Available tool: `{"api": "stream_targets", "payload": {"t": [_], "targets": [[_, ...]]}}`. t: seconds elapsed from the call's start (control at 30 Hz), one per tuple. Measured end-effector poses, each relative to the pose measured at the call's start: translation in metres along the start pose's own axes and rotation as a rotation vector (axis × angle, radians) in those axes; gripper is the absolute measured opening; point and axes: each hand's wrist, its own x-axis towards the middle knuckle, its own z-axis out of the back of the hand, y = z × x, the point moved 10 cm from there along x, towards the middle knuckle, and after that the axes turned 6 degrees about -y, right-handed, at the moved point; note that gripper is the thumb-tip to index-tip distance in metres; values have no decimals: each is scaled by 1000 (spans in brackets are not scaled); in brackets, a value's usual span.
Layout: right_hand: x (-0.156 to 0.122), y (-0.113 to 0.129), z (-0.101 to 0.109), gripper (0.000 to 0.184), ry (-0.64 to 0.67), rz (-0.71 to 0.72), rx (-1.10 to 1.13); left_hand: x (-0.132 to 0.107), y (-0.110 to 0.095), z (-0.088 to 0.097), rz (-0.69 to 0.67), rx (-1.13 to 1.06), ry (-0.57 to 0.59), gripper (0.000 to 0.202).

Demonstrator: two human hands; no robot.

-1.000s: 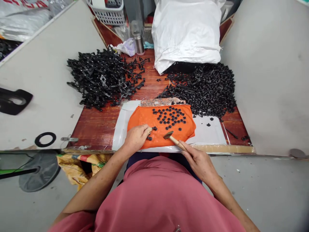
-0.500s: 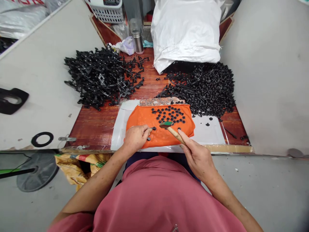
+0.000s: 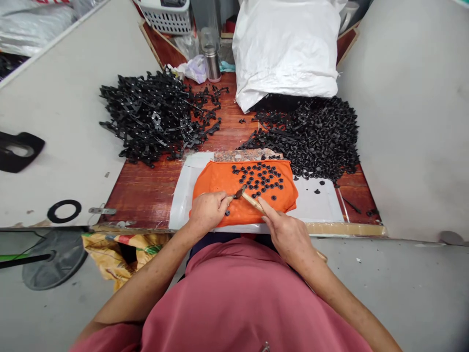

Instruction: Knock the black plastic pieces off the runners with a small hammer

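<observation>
My right hand [image 3: 284, 233] grips the wooden handle of a small hammer [image 3: 245, 196], whose head rests down beside my left fingertips. Closed in a pinch, my left hand [image 3: 208, 211] holds a small black part against the orange cloth [image 3: 216, 178]. Several small black round parts [image 3: 261, 177] lie scattered over the far half of that cloth. The cloth lies on a white sheet [image 3: 322, 203] at the near edge of the red wooden table [image 3: 146, 188].
A pile of black strap-like parts [image 3: 154, 115] lies at the left of the table, a pile of black studded parts [image 3: 315, 134] at the right. Behind stand a white sack [image 3: 287, 46], a metal flask [image 3: 212, 63] and a grey basket [image 3: 166, 17]. Grey boards flank both sides.
The hammer swung left and down, from raised over the cloth's middle to its head beside my left fingertips. My left hand kept its place on the cloth.
</observation>
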Motion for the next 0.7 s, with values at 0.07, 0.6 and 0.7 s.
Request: {"api": "stream_targets", "payload": {"t": [0.07, 0.6, 0.7], "targets": [[2, 2, 5, 57, -12, 24, 41, 1, 0, 0, 4, 18, 11, 37], [15, 3, -6, 58, 20, 54, -90, -17, -19, 10, -381, -160, 311, 42], [17, 3, -4, 56, 62, 45, -125, -16, -17, 12, -422, -76, 355, 44]]}}
